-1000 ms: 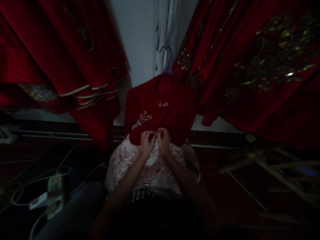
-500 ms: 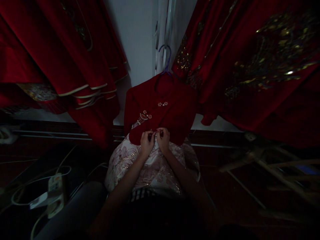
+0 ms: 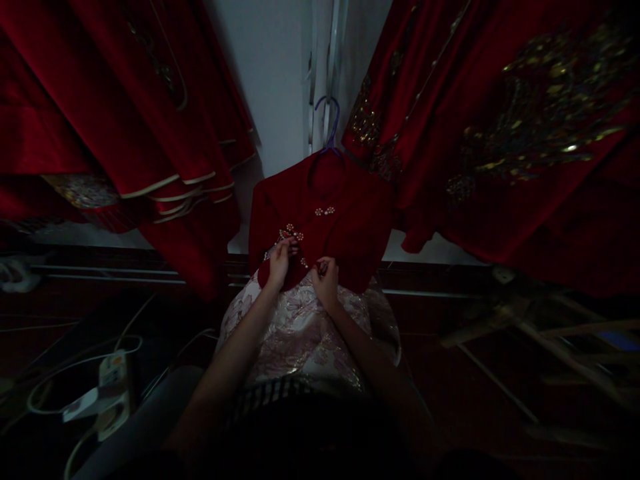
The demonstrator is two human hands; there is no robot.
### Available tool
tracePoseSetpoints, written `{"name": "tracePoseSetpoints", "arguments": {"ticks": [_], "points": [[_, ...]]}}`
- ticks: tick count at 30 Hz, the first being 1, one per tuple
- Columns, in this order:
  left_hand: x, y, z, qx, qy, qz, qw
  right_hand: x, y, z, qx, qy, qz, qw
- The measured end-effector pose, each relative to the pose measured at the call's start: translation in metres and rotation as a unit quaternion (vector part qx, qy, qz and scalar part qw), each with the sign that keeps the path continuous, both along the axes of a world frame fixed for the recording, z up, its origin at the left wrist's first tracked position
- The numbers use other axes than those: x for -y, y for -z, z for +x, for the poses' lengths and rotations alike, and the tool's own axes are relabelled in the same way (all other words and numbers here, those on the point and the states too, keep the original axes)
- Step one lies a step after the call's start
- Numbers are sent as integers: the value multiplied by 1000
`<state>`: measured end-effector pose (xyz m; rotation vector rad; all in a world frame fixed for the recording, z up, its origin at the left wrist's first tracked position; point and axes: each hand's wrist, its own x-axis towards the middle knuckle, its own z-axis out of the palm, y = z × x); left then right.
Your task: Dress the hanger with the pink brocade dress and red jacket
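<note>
A small red jacket (image 3: 364,220) hangs on a purple hanger (image 3: 331,130), its front trimmed with pearly flower clasps. My left hand (image 3: 281,263) is at the beaded tassel ornament (image 3: 291,231) on the jacket's left side, fingers partly stretched over it and covering its lower part. At the lower front edge, my right hand (image 3: 326,280) is closed, thumb and fingers pinching the red cloth. Between the hands a small pearly clasp (image 3: 304,263) shows. Below the jacket spreads a pale brocade skirt (image 3: 300,340) with pinkish flowers.
Large red garments (image 3: 165,120) with gold edging hang at left; a red garment with gold sequins (image 3: 545,113) hangs at right. A white power strip (image 3: 115,393) with cables lies lower left. Dim wooden frame pieces (image 3: 555,340) are at right. Light is poor.
My left hand has left the lower clasp beside my right hand and moved left and up to the tassel ornament. My right hand stays at the jacket's lower edge.
</note>
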<state>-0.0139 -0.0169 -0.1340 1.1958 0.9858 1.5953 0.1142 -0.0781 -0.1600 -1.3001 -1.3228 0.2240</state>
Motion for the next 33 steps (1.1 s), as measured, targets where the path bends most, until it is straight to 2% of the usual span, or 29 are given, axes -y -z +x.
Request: {"name": "tracePoseSetpoints", "arguments": {"ticks": [5, 10, 13, 16, 22, 26, 29, 33], "points": [[-22, -15, 0, 41, 5, -19, 999, -1, 1, 1, -3, -5, -3, 1000], [-14, -20, 5, 98, 15, -47, 994, -2, 2, 1, -5, -8, -6, 1000], [-9, -24, 5, 125, 59, -71, 988, -3, 3, 2, -8, -9, -3, 1000], [-8, -27, 4, 103, 88, -84, 987, -3, 3, 2, -7, -11, -2, 1000], [-13, -29, 8, -25, 28, -29, 999, -2, 3, 2, 0, -8, -11, 1000], [-19, -29, 11, -118, -32, 26, 992, -3, 2, 2, 0, -9, -15, 1000], [-26, -26, 12, -143, -69, 27, 987, -2, 1, 2, 1, -7, -17, 1000], [-35, -21, 11, -144, -81, 8, 986, -2, 0, 2, 3, -8, -13, 1000]]}}
